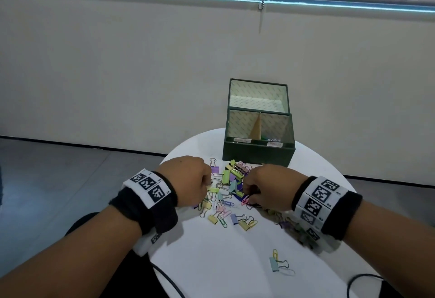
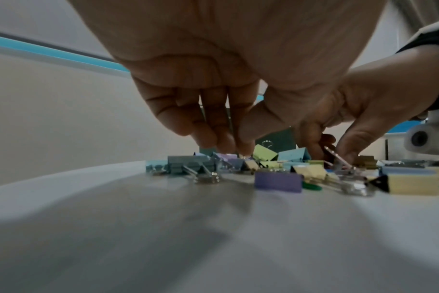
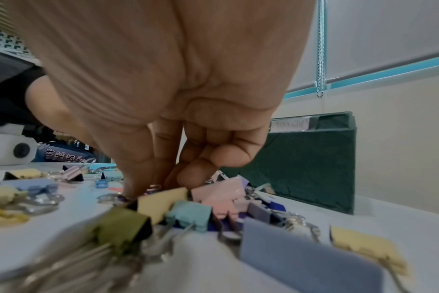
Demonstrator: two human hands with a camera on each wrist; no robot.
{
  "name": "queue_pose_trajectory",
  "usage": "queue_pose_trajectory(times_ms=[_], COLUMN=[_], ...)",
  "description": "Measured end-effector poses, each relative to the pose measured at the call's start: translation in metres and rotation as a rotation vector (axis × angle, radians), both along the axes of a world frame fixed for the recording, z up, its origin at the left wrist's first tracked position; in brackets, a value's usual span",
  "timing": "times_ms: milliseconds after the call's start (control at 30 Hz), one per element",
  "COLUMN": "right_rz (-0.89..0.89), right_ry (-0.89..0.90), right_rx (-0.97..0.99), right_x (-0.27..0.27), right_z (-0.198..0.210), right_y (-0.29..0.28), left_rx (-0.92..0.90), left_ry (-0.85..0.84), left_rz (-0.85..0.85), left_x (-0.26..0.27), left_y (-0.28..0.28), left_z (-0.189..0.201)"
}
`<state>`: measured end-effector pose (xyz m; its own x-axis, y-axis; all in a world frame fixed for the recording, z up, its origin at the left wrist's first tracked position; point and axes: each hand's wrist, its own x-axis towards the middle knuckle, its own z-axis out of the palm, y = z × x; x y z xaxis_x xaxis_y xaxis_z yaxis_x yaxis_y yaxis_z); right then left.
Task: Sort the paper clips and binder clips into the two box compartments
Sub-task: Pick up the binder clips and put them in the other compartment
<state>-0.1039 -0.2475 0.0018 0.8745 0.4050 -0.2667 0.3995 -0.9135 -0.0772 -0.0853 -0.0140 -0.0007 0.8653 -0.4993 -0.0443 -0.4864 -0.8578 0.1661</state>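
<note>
A pile of pastel binder clips and paper clips (image 1: 229, 187) lies on the white round table (image 1: 211, 262) between my hands. Behind it stands the dark green box (image 1: 259, 154), lid open, with two labelled compartments; a few clips show in the right one. My left hand (image 1: 208, 183) reaches down into the pile's left side, its fingertips (image 2: 228, 145) pinched together on a clip whose kind is hidden. My right hand (image 1: 247, 194) pinches a pink paper clip (image 1: 245, 200) at the pile's right side, thumb (image 3: 133, 186) and fingers pointing down among the clips.
A blue binder clip with a yellow paper clip (image 1: 274, 263) lies apart near the table's front right. More clips lie under my right wrist. Dark cables (image 1: 169, 281) run off the table's front edge. A wall and grey floor lie behind the table.
</note>
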Motion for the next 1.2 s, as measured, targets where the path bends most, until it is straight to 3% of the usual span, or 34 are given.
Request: queue_pose_trajectory(times_ms=[333, 467, 700, 933, 1000, 1067, 1200], right_rz=[0.033, 0.073, 0.042, -0.015, -0.016, -0.094, -0.411], right_ry=[-0.008, -0.028, -0.040, 0.077, 0.071, 0.109, 0.520], right_rx=[-0.029, -0.036, -0.019, 0.031, 0.153, 0.416, 1.096], right_x=[-0.002, -0.005, -0.012, -0.009, -0.008, -0.006, -0.007], right_z=[-0.001, 0.002, 0.003, 0.010, 0.018, 0.023, 0.025], right_y=[0.007, 0.016, 0.019, 0.013, 0.009, 0.004, 0.005], left_rx=[0.019, 0.028, 0.067, 0.091, 0.079, 0.073, 0.074], left_ry=[0.047, -0.009, 0.056, 0.038, 0.040, 0.061, 0.044], left_rz=[0.037, -0.013, -0.088, -0.087, -0.112, -0.140, -0.163], left_x=[-0.011, -0.014, -0.016, -0.011, -0.014, -0.017, -0.015], left_y=[0.027, 0.021, 0.015, 0.005, 0.005, 0.005, 0.004], left_z=[-0.004, -0.003, -0.003, -0.002, 0.000, 0.003, 0.001])
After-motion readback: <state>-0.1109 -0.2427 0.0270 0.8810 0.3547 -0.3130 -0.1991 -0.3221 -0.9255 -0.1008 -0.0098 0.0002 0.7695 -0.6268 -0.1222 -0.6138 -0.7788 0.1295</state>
